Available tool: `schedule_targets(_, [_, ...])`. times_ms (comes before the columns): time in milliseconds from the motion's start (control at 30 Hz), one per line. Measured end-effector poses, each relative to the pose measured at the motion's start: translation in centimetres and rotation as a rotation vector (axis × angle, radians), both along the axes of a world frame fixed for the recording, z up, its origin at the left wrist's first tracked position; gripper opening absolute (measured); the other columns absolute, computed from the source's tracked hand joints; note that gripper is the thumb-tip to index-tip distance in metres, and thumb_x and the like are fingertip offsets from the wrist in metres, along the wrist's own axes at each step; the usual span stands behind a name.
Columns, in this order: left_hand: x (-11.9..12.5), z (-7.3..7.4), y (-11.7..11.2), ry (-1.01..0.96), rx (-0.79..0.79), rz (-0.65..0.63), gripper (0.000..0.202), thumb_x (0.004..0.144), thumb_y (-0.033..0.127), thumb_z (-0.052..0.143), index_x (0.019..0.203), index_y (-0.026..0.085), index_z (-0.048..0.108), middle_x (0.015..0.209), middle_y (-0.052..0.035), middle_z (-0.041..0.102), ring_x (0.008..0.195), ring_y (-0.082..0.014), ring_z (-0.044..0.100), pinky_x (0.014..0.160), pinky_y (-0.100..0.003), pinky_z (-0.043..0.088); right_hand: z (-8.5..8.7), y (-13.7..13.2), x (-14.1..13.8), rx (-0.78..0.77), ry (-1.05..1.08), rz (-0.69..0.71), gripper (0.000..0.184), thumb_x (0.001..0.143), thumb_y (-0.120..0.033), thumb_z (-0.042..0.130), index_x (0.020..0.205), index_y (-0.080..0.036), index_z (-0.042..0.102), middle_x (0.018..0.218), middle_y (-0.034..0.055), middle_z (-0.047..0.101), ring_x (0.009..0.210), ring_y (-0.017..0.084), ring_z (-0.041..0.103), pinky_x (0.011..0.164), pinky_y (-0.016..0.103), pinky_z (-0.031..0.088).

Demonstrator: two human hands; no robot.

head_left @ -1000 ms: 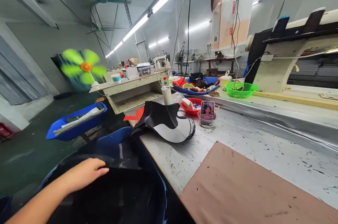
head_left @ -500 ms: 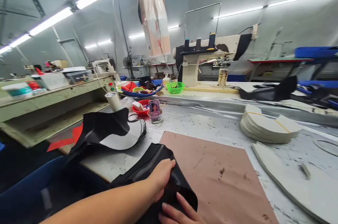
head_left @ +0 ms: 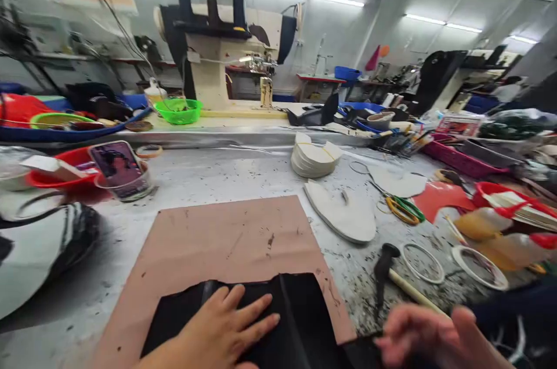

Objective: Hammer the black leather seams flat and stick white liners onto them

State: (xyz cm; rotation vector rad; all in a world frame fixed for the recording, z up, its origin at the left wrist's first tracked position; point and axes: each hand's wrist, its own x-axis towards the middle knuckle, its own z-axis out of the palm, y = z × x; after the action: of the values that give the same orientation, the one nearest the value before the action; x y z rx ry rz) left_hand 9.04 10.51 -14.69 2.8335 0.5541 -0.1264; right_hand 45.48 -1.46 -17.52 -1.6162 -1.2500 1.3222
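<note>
A black piece of material (head_left: 300, 317) lies on the near end of a brown board (head_left: 226, 241) on the worktable. My left hand (head_left: 224, 328) rests flat on it, fingers spread. At the bottom right, my right hand (head_left: 429, 337) is blurred by motion; it hovers at the material's right edge, fingers apart. A hammer with a black head and a wooden handle (head_left: 383, 267) lies just beyond that hand.
White cut shapes (head_left: 342, 215), a stack of them (head_left: 313, 157), scissors (head_left: 402, 209), rings, glue bottles (head_left: 491, 224) and trays crowd the right. A phone in a cup (head_left: 119, 169), red bowl and black-and-white pieces (head_left: 35, 241) sit left. A sewing machine (head_left: 221, 50) stands behind.
The view swung right from the blue bin to the table. The black material, gripped by both hands half a second ago, now lies flat on the board under my left palm.
</note>
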Motion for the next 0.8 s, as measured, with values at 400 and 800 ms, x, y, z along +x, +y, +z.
schedule_targets(400, [1.4,-3.3,-1.3,-0.302,0.222,0.019,0.079,0.086,0.054,0.047,0.144,0.021,0.004,0.136,-0.0075,0.042,0.12,-0.0227,0.048,0.099,-0.027,0.034,-3.7,4.9,2.8,0.264,-1.181,-0.244,0.045,0.077,-0.023,0.033,0.113,-0.007,0.056,0.093,0.0153,0.065,0.086,0.026,0.062,0.076,0.039,0.05])
schedule_targets(800, [6.3,-0.2,2.9,-0.071,0.129,-0.023,0.02,0.078,0.005,0.049,0.082,0.018,0.063,0.087,-0.0045,0.068,0.068,-0.0182,0.061,0.061,-0.028,0.048,7.8,9.3,-8.5,0.322,-0.488,0.4,0.032,0.065,-0.01,0.053,0.092,-0.02,0.065,0.08,0.0008,0.064,0.068,0.014,0.057,0.061,0.022,0.042])
